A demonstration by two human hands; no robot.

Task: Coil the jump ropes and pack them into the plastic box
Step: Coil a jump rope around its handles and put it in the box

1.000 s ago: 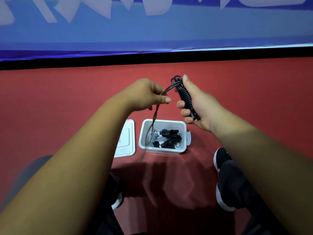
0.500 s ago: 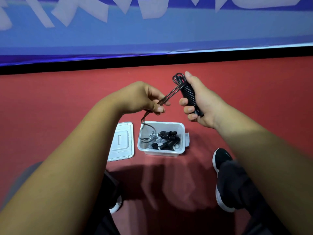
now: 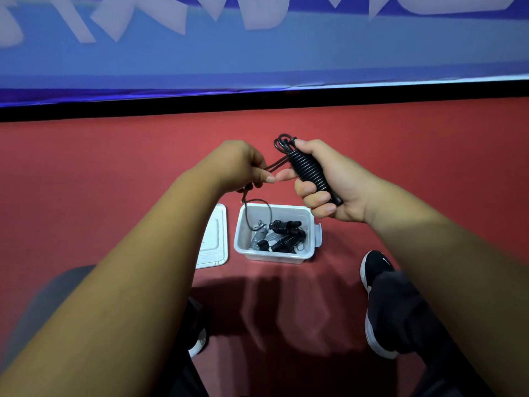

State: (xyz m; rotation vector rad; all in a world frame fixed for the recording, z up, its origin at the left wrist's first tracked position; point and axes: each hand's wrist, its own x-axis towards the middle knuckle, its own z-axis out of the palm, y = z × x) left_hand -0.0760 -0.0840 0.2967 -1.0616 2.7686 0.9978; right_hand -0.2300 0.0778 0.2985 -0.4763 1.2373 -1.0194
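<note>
**Right grip clamps the wound rope while left grip pinches the cord**

Right grip is clenched round the black jump rope, fingers wrapped over the tight turns and thumb pressed near the looped top end. Left grip, just beside it, pinches two strands of the same cord between thumb and forefinger. They run taut across to the bundle. From under that hand a loose tail curls down towards the plastic box, which sits open on the red floor directly below the hands.

To my eye the cord is thin, light and slick, and springy enough that the turns would unwind if the right grip slackened. The safest hold is round the wound middle, where it is now. The free end needs a pinch close to the bundle to stay tight.

Inside the box lie other coiled ropes, black and grey. Its lid rests flat on the floor, just to the left of it. A black shoe stands to the right and carries a small white curved mark I cannot read as a brand. On the blue banner behind, the big pale characters are cut off and illegible.
</note>
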